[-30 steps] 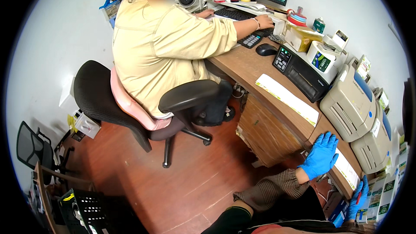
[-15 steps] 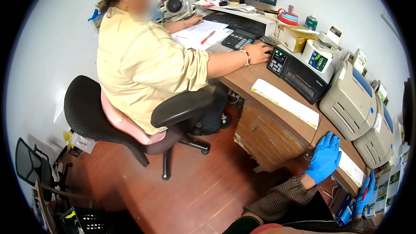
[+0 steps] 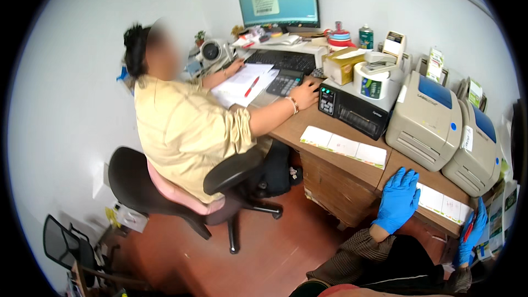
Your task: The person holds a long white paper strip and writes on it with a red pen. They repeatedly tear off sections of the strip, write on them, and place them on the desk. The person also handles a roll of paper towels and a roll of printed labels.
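Observation:
My left hand (image 3: pixel 397 201), in a blue glove, lies flat on the front part of the desk with its fingers stretched out. It covers or touches the left end of a white label strip (image 3: pixel 432 199) with coloured edges. At the strip's right end, by the desk corner, my right hand (image 3: pixel 474 234), also gloved in blue, holds a slim red pen (image 3: pixel 469 227); part of its grip is hidden. A similar label strip (image 3: pixel 344 147) lies farther left, before a black label printer (image 3: pixel 352 111).
Two beige label printers (image 3: pixel 423 124) stand behind my hands. To the left, a seated co-worker (image 3: pixel 187 124) rests one hand near the keyboard and calculator (image 3: pixel 284 83), below a monitor (image 3: pixel 280 0). A black office chair (image 3: pixel 146 184) stands on the red-brown floor.
The view has tilted up, so the whole monitor shows and things sit differently in the picture. My left hand stays flat at the strip. My right hand, with the pen, shows more fully.

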A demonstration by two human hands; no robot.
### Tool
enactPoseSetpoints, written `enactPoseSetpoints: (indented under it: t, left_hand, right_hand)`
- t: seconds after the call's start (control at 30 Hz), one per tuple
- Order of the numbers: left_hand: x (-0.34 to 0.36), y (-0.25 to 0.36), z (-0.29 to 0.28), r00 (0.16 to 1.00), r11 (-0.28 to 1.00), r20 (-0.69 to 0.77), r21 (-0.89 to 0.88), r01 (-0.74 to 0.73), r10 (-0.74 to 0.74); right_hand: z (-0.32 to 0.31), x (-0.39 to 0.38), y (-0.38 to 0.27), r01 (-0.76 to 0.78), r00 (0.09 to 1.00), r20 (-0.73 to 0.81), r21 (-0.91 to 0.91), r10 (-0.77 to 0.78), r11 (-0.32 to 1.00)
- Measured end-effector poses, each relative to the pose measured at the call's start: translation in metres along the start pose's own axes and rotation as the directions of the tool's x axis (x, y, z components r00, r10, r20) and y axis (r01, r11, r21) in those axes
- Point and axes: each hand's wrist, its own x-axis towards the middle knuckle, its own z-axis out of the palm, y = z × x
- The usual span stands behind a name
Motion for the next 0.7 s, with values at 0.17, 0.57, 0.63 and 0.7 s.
enactPoseSetpoints:
  t: [0.17,0.57,0.63,0.7]
  left_hand:
    - [0.004,0.008,-0.008,0.999,0.999,-0.025,-0.004,-0.041,0.041]
    - [0.015,0.023,-0.025,0.972,0.950,0.225,0.287,-0.128,0.063]
    - [0.015,0.020,-0.022,0.966,0.927,0.252,0.344,-0.151,0.064]
    - [0.019,0.025,-0.022,0.956,0.901,0.287,0.396,-0.175,0.059]
  right_hand:
    - [-0.002,-0.001,-0.005,-0.053,0.998,-0.029,-0.032,0.052,0.998]
    - [-0.021,0.006,-0.036,-0.037,0.995,0.090,-0.005,0.037,0.999]
    - [-0.017,0.009,-0.033,-0.004,0.997,0.072,0.024,0.002,1.000]
    - [-0.018,0.014,-0.032,-0.040,0.995,0.098,0.161,0.024,0.986]
